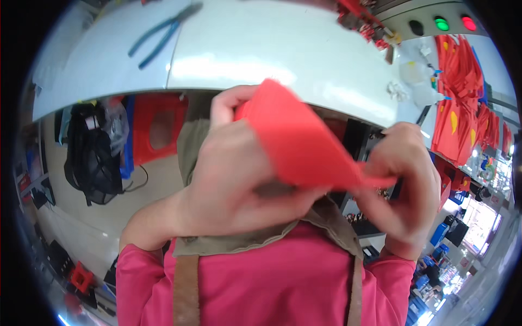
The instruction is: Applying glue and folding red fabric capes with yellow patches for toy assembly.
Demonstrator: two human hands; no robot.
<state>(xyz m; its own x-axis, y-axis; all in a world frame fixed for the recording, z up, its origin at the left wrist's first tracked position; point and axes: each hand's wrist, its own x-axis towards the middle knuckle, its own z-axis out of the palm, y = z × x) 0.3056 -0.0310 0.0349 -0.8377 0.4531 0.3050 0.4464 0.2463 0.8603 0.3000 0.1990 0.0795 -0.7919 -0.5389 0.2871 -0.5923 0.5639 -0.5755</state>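
A piece of red cloth, folded over itself and narrowing to a thin end on the right, is stretched between my hands in front of my chest. My left hand is closed on its wide part, the thumb below and fingers partly hidden behind the cloth. At the narrow end, my right hand pinches the cloth between thumb and fingers; motion blurs both hands slightly. The cloth is held up near the front edge of the white table, covering part of that edge.
Blue-handled pliers lie on the table at the far left. Small red parts sit at the far right, near translucent bottles. Red cloth pieces with yellow marks hang at the right. A black backpack is at the left below the table.
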